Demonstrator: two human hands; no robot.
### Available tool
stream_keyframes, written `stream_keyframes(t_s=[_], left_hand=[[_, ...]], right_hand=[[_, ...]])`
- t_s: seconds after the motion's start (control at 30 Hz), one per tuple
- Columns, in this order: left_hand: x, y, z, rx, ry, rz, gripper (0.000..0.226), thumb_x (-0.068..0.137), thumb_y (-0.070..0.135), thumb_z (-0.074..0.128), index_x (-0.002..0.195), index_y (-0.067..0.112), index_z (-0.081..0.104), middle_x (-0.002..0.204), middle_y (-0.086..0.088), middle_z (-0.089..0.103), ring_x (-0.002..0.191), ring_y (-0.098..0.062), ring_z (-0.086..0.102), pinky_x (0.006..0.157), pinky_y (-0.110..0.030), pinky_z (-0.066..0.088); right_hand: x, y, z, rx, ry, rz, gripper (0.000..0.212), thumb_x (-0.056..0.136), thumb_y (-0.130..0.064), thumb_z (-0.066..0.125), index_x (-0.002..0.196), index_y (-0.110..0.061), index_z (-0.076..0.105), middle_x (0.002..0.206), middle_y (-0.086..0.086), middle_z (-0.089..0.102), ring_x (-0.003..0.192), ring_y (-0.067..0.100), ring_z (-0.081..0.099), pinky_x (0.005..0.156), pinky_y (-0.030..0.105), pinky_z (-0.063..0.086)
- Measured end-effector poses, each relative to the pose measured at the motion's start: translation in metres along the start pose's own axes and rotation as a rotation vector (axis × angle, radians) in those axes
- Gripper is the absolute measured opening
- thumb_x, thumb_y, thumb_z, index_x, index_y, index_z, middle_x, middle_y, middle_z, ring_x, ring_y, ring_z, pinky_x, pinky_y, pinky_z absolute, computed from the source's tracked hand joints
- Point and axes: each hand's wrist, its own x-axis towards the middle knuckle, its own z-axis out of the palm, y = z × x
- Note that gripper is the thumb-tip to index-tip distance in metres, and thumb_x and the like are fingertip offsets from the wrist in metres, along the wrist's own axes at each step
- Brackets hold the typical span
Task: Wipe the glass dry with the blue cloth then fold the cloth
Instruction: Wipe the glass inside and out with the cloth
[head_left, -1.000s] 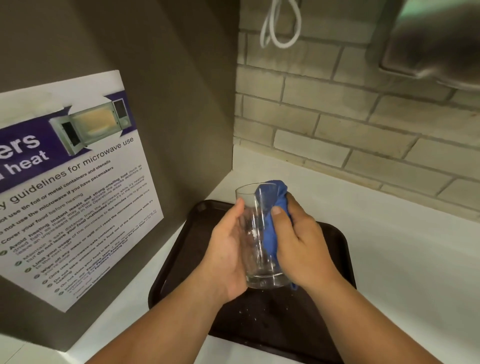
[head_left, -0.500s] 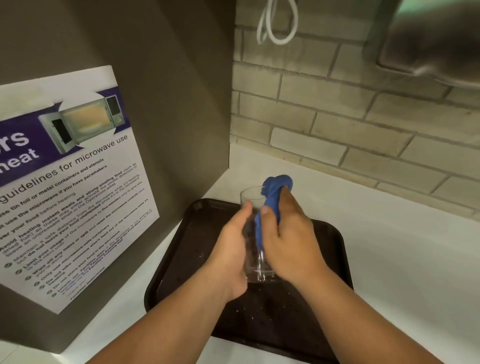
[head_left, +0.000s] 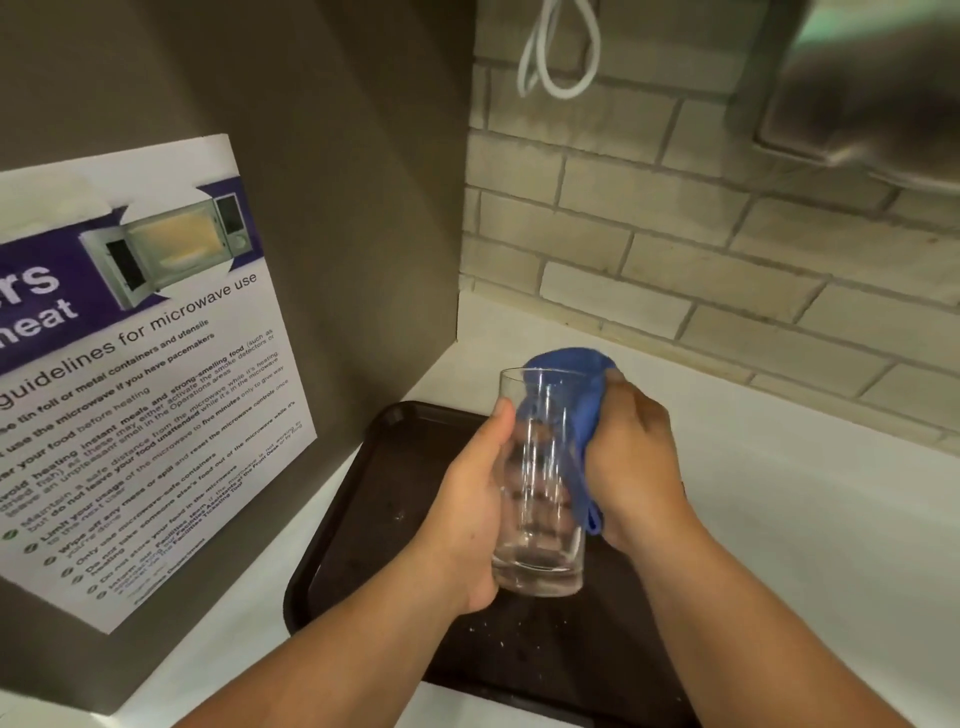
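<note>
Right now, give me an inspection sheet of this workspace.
Surface: white countertop; dark brown plastic tray on it, speckled with droplets or crumbs.
Job's things: clear tall drinking glass held above the tray; blue cloth pressed against its side and over the rim.
Clutter: nothing seen.
Grippers: left hand grips the glass; right hand holds the cloth.
Cables: white looped cord on the wall.
Surroundings: brick wall, microwave guidelines poster.
</note>
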Motion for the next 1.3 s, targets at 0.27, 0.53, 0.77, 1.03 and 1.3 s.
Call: stream_keyframes(t_s=[0.27, 0.53, 0.77, 1.03, 1.3], left_hand=[[0.004, 0.000, -0.002, 0.059, 0.123, 0.012, 0.071, 0.079, 0.082, 0.056, 0.103, 0.024, 0.090, 0.103, -0.008, 0.088, 0.098, -0.022, 0.085, 0.091, -0.040, 0.062], [0.003, 0.011, 0.009, -0.005, 0.064, -0.010, 0.063, 0.086, 0.068, 0.065, 0.107, 0.014, 0.089, 0.101, -0.015, 0.087, 0.091, -0.030, 0.084, 0.080, -0.041, 0.065], [-0.002, -0.001, 0.012, 0.019, 0.135, -0.048, 0.064, 0.081, 0.071, 0.066, 0.118, 0.023, 0.086, 0.119, -0.016, 0.085, 0.112, -0.031, 0.081, 0.091, -0.044, 0.063], [0.001, 0.012, -0.002, -0.046, -0.009, -0.095, 0.077, 0.080, 0.065, 0.068, 0.135, 0.011, 0.075, 0.105, -0.019, 0.082, 0.088, -0.034, 0.081, 0.079, -0.046, 0.066], [0.013, 0.011, 0.001, -0.003, 0.126, -0.115, 0.069, 0.082, 0.071, 0.071, 0.110, 0.010, 0.088, 0.097, -0.016, 0.086, 0.082, -0.031, 0.084, 0.071, -0.038, 0.067]], right_hand=[[-0.064, 0.027, 0.004, -0.421, -0.289, -0.311, 0.060, 0.100, -0.048, 0.030, 0.149, -0.014, 0.034, 0.137, 0.005, 0.056, 0.119, 0.013, 0.060, 0.098, 0.034, 0.054], [-0.025, 0.000, -0.010, -0.107, -0.169, 0.100, 0.040, 0.105, -0.034, 0.034, 0.094, -0.016, 0.067, 0.088, 0.007, 0.073, 0.081, 0.017, 0.071, 0.079, 0.040, 0.056], [-0.038, -0.006, 0.008, -0.480, -0.163, -0.284, 0.059, 0.104, -0.038, 0.033, 0.155, -0.010, 0.026, 0.153, 0.013, 0.046, 0.136, 0.025, 0.050, 0.109, 0.037, 0.046], [0.005, 0.001, -0.001, -0.038, -0.165, 0.003, 0.039, 0.103, -0.036, 0.038, 0.087, -0.017, 0.068, 0.082, 0.008, 0.074, 0.077, 0.020, 0.069, 0.077, 0.038, 0.053], [-0.043, 0.025, -0.007, -0.301, -0.330, -0.085, 0.037, 0.105, -0.039, 0.033, 0.127, -0.025, 0.059, 0.110, -0.002, 0.073, 0.098, 0.008, 0.070, 0.085, 0.027, 0.058]])
